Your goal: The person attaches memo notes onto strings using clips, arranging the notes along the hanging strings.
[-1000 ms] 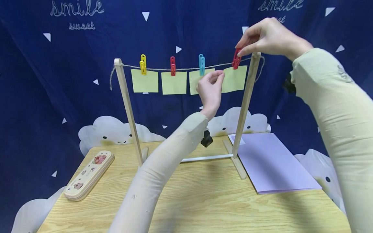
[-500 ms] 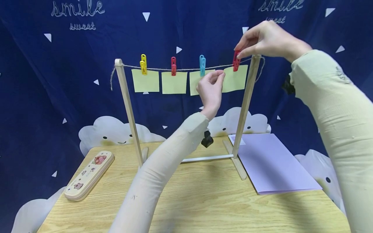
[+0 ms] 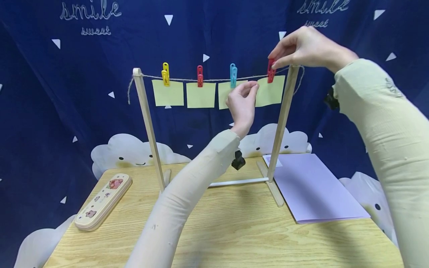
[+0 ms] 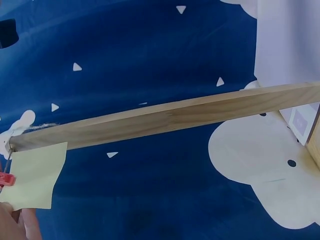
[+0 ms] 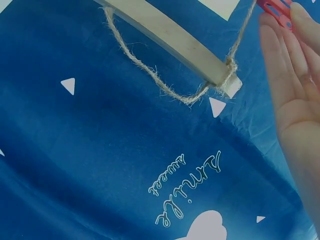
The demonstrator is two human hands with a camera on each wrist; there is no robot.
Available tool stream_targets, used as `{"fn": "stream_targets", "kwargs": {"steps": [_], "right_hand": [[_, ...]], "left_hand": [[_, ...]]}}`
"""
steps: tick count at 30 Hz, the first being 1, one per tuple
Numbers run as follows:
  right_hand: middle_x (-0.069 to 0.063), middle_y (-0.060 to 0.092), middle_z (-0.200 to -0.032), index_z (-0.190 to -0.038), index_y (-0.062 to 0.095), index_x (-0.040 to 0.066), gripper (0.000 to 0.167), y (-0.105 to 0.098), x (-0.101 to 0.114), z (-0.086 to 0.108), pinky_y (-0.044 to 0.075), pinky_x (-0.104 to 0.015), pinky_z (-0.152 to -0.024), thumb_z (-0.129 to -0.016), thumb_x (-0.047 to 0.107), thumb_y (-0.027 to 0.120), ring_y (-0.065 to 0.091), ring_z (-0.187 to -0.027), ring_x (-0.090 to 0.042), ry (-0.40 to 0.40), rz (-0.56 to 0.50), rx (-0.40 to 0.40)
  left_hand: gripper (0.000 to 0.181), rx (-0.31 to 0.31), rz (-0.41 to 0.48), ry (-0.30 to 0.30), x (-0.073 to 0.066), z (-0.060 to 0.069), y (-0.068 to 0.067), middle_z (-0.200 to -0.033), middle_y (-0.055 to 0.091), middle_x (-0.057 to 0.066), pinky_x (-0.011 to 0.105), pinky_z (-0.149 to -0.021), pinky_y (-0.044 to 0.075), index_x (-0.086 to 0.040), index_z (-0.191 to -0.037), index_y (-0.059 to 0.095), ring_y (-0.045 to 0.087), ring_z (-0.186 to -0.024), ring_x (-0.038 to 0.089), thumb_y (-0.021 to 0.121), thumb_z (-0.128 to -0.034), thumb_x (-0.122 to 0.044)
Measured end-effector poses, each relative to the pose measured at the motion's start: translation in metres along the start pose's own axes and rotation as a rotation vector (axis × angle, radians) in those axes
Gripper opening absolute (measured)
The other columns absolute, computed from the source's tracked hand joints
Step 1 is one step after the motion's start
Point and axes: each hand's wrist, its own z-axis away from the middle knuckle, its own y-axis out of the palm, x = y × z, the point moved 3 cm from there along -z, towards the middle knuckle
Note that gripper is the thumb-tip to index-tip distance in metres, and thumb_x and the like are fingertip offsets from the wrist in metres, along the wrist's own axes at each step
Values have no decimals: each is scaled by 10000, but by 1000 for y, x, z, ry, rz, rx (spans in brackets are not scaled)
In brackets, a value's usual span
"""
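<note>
My right hand (image 3: 310, 46) pinches the handle end of a red clothespin (image 3: 270, 71) between thumb and fingers. The clothespin sits over the twine and the top edge of the rightmost yellow paper square (image 3: 270, 92). Thumb and index of my left hand (image 3: 242, 106) pinch that square's upper left corner. In the left wrist view the same paper (image 4: 37, 175) hangs beside the wooden post. The right wrist view shows the red clothespin (image 5: 276, 9) at the fingertips. Three more squares hang under yellow (image 3: 165, 75), red (image 3: 200, 76) and blue (image 3: 233, 76) clothespins; my left hand partly covers the third.
A wooden frame with a left post (image 3: 147, 123) and right post (image 3: 282, 123) holds the twine. Its white crossbar (image 3: 241, 182) lies low near the table (image 3: 234, 230). A pencil case (image 3: 103, 202) is at left, a purple folder (image 3: 315, 188) at right. A blue curtain hangs behind.
My right hand has moved slightly down with the red clothespin, which now stands more upright over the twine and paper. My left hand stays at the paper's corner.
</note>
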Motion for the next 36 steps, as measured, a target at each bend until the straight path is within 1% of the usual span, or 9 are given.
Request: {"fn": "stream_targets", "kwargs": {"steps": [5, 10, 14, 19, 28, 33, 36], "right_hand": [[263, 673, -823, -1217, 698, 94, 380, 1, -1, 0, 455, 12, -741, -899, 299, 732, 637, -782, 90, 14, -37, 18], [272, 662, -841, -1237, 688, 104, 411, 4, -2, 1, 449, 17, -732, -893, 323, 736, 635, -795, 92, 19, -60, 21], [271, 651, -860, -1241, 681, 113, 402, 5, -2, 1, 445, 19, -737, -903, 326, 724, 626, -814, 91, 7, -51, 23], [267, 648, -876, -1243, 681, 122, 390, 5, -1, 2, 435, 23, -735, -919, 338, 705, 616, -818, 94, -8, -25, 16], [280, 632, -888, -1244, 683, 141, 386, 4, 0, 5, 421, 20, -744, -926, 358, 691, 606, -841, 82, -15, -11, 2], [283, 621, -898, -1237, 687, 147, 377, 3, 1, 7, 419, 16, -747, -927, 362, 689, 595, -853, 67, -19, -1, -13], [245, 647, -926, -1222, 696, 154, 360, 2, 1, 7, 423, 10, -746, -928, 362, 687, 595, -850, 68, -22, 8, -20]], "left_hand": [[156, -2, 7, 7, 0, -1, 0, -1033, 784, 40, 83, -700, 513, -86, -1017, 766, 746, -892, 72, 710, -923, -198], [160, -4, 18, 7, 2, 0, -1, -1039, 783, 49, 91, -721, 524, -79, -1023, 761, 747, -906, 84, 713, -920, -191], [161, -2, 28, 16, 3, 0, -2, -1039, 783, 54, 95, -725, 528, -75, -1028, 755, 745, -905, 91, 713, -920, -187], [163, 14, 22, 32, 3, 3, -4, -1028, 784, 55, 95, -722, 525, -73, -1026, 752, 742, -889, 96, 710, -923, -191], [149, 35, 43, 32, 14, 13, -5, -999, 782, 99, 90, -711, 505, -38, -1001, 752, 744, -891, 191, 718, -912, -153], [140, 34, 24, 24, 20, 16, -6, -972, 786, 96, 102, -705, 512, -41, -980, 756, 749, -869, 190, 728, -904, -154], [137, 39, 12, 11, 24, 18, -6, -957, 788, 87, 110, -701, 520, -47, -977, 758, 755, -852, 180, 730, -902, -158]]}}
